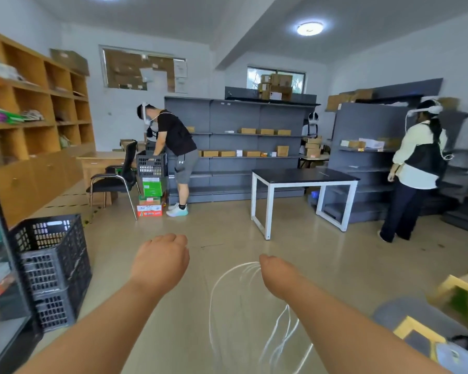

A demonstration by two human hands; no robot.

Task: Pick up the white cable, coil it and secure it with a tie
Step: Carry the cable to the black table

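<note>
Loops of white cable [229, 271], held in right grip [276, 273], overhang floor [227, 230]; left grip [161, 259] fisted.

Grey shorts [185, 164] bear what looks like an Under Armour logo.

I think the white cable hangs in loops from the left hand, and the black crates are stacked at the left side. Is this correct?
Not quite. In the head view the white cable hangs in loops from the right hand, not from the left hand. The black crates are indeed stacked at the left side.
</note>
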